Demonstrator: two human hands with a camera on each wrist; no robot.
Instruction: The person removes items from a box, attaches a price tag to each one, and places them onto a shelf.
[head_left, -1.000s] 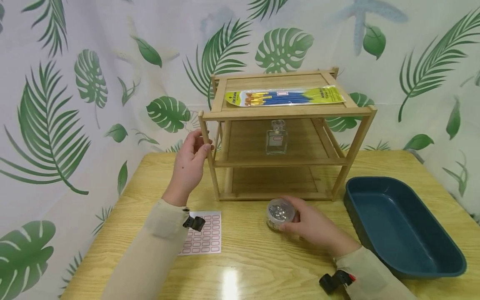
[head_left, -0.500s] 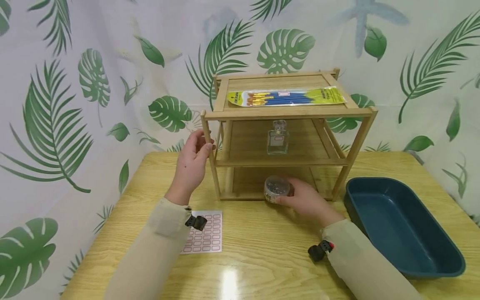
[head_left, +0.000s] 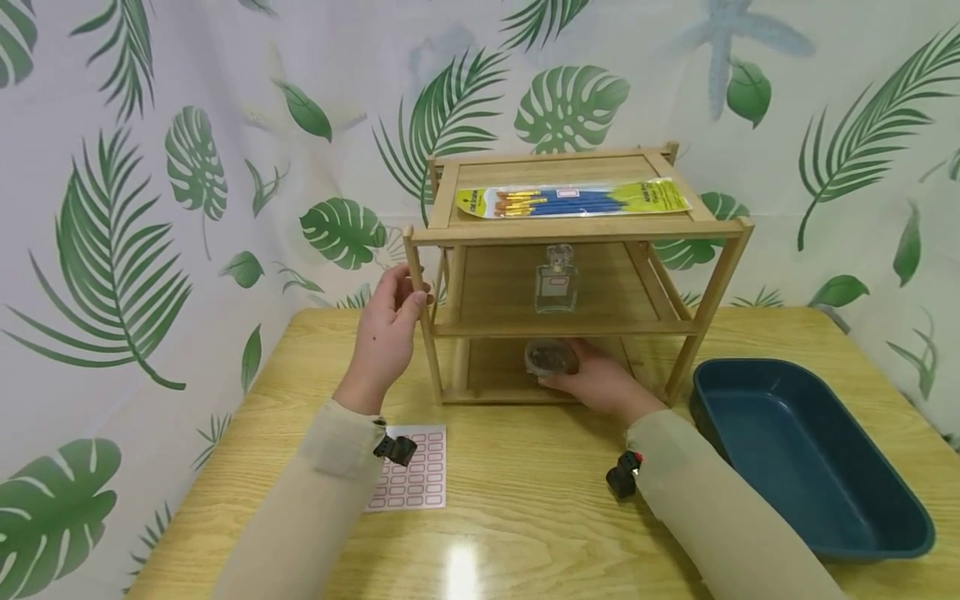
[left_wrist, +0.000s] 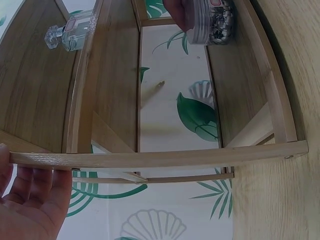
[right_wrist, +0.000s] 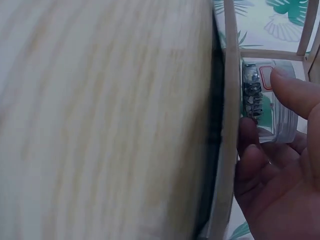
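A clear round plastic jar [head_left: 550, 358] of small silvery pieces is in the lowest level of the wooden rack [head_left: 570, 327]. My right hand [head_left: 600, 379] holds it by the side, thumb and fingers around it. In the right wrist view the jar [right_wrist: 267, 130] bears a red-framed label, and its lid is on the thumb's side. The silvery pieces are too small to name. My left hand [head_left: 386, 333] grips the rack's front left post [head_left: 422, 321]; in the left wrist view its fingers [left_wrist: 37, 187] pass behind that post.
A packet of blue paintbrushes [head_left: 573, 200] lies on the rack's top. On the middle shelf a glass perfume bottle [head_left: 557, 287] stands upright. A deep blue-green basin [head_left: 817, 467] is right of the rack. A sheet of red-framed labels [head_left: 420, 471] lies by my left sleeve.
My right hand has carried the jar from the table in front of the rack, away from me, into the rack's lowest level. The left hand has stayed on the post.
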